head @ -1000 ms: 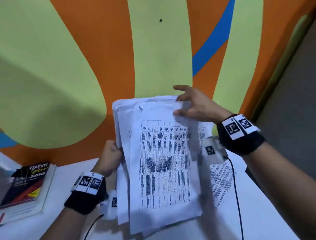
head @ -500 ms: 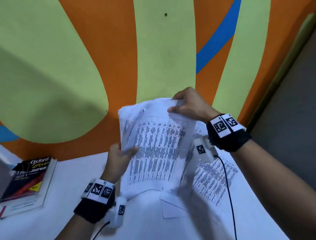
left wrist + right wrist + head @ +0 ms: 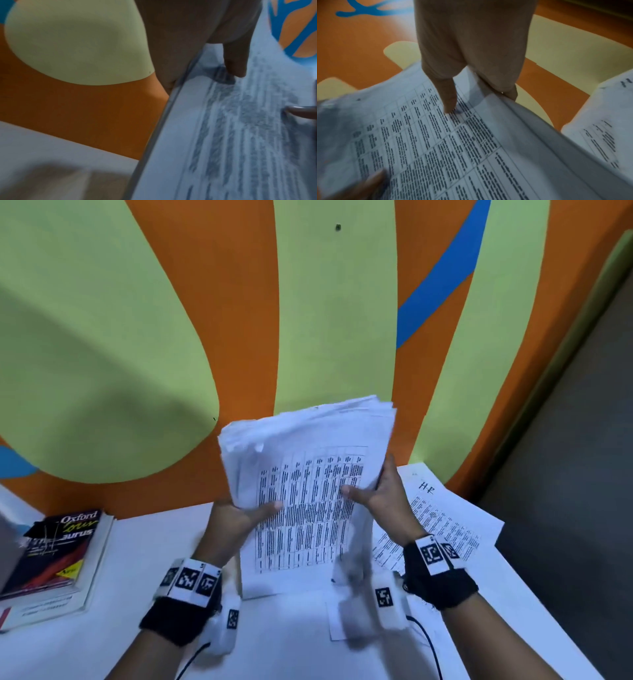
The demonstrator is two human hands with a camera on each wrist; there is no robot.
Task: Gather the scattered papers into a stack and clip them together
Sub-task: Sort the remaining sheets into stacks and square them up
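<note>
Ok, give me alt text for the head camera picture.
Both hands hold a stack of printed papers upright on a white table, left hand and right hand gripping its sides. More printed sheets lie at right, books at left.

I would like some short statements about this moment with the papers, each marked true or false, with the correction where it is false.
1. Both hands hold the stack of papers upright. True: the left hand grips its left edge and the right hand grips its right edge.
2. A clip already sits on the stack. False: no clip shows on it.
3. Every sheet has been gathered. False: printed sheets marked "HR" lie on the white table, to the right of the stack.
4. An Oxford thesaurus lies on the table to the left. True.
5. The top sheet of the stack is blank. False: it carries a printed table.
</note>
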